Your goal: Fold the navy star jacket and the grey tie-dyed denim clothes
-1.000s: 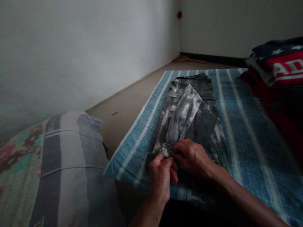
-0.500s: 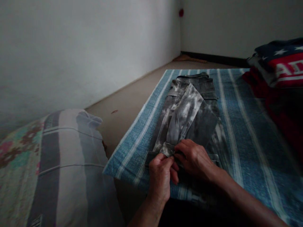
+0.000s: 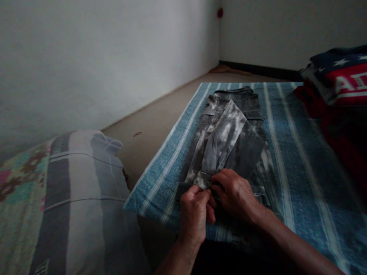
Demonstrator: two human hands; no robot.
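Note:
A pair of grey tie-dye-patterned trousers (image 3: 229, 133) lies folded lengthwise, its waistband at the far end and one leg folded back diagonally over the rest. At the near end, my left hand (image 3: 195, 208) pinches the cuff of that leg between thumb and fingers. My right hand (image 3: 235, 191) is closed on the same cuff just to the right, its fingertips meeting those of the left. The exact spot between the fingertips is hidden.
Under the trousers spreads a blue cloth with white stripes (image 3: 160, 183). Folded clothes (image 3: 341, 76) in red, navy and grey are piled at right. A tied, striped bundle (image 3: 86, 191) stands at left. White walls meet behind; a small loop (image 3: 137, 134) lies on the floor.
Both hands stay at the cuff with almost the same grip. The view has shifted very slightly; the trousers lie as before.

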